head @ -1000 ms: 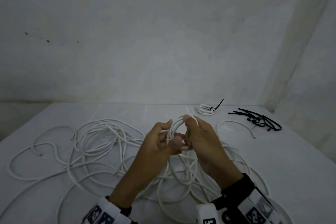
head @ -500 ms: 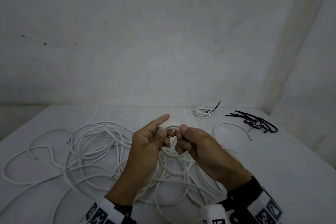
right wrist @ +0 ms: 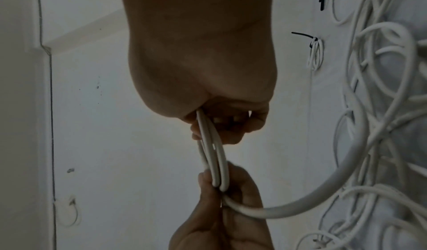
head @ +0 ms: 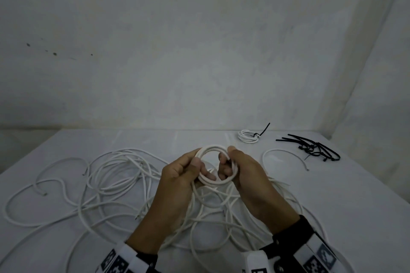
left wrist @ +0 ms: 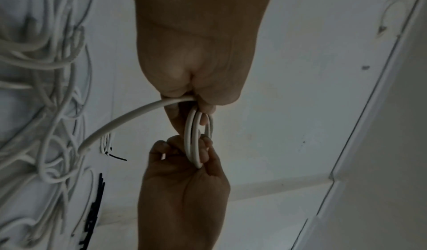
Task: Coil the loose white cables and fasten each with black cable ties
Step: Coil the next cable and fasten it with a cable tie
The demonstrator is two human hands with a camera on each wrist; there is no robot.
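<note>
A small white cable coil (head: 214, 147) of a few loops is held upright above the table between both hands. My left hand (head: 195, 166) grips its left side, fingers curled round the loops. My right hand (head: 226, 163) pinches its right side. In the left wrist view the coil (left wrist: 193, 140) runs from my left hand (left wrist: 196, 104) to my right hand (left wrist: 184, 155), and a loose tail (left wrist: 127, 118) hangs towards the table. The right wrist view shows the coil (right wrist: 215, 159) between my right hand (right wrist: 221, 124) and left hand (right wrist: 219, 188).
A tangle of loose white cables (head: 115, 173) covers the white table (head: 355, 195) under and left of my hands. A finished coil with a black tie (head: 248, 136) lies at the back right, near a heap of black cable ties (head: 310, 146) and a short curved cable (head: 286, 155). Walls stand behind and to the right.
My left index finger was stretched out half a second ago; it now curls round the coil. The loops have widened into a round ring held between both hands.
</note>
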